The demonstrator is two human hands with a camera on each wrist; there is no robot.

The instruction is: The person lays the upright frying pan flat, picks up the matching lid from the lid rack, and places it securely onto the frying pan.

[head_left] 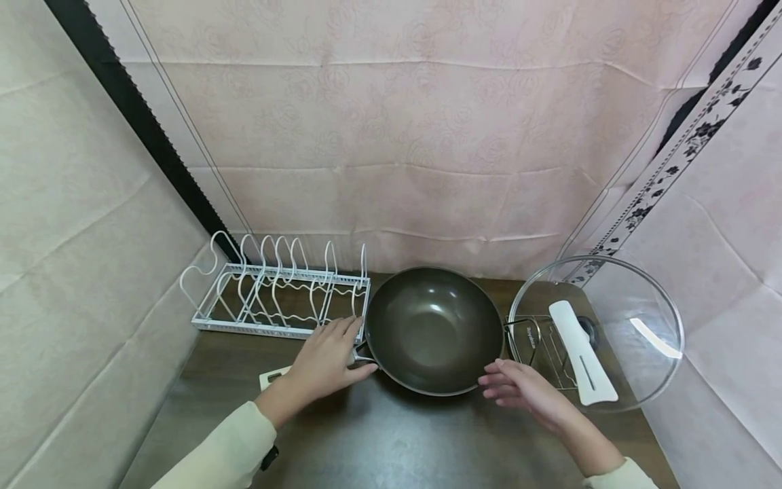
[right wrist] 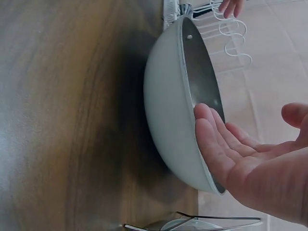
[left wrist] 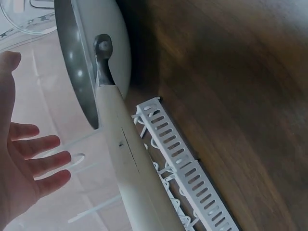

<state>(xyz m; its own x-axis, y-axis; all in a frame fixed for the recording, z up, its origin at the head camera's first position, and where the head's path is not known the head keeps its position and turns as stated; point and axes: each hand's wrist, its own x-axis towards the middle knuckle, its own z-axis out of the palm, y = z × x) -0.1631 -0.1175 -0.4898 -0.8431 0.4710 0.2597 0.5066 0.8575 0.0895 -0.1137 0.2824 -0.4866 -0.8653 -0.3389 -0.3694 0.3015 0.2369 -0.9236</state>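
Observation:
A wok (head_left: pixel 434 333) with a dark inside and pale outside stands on the brown table, its light handle (left wrist: pixel 132 159) pointing left. Over that handle hovers my left hand (head_left: pixel 326 356), fingers loosely extended; the left wrist view shows a gap between hand (left wrist: pixel 29 168) and handle. At the wok's right rim is my right hand (head_left: pixel 528 394), palm turned toward the pan with fingers nearly straight. In the right wrist view its fingertips overlap the rim; whether they touch it I cannot tell. Neither hand holds anything.
A white dish rack (head_left: pixel 250 329) stands behind my left hand. On the right, a glass lid (head_left: pixel 675 326) and a white paddle-shaped piece with a slot (head_left: pixel 574 339) are at a small wire stand (head_left: pixel 559 360). Cloth-covered walls (head_left: pixel 397 136) close off the back and sides.

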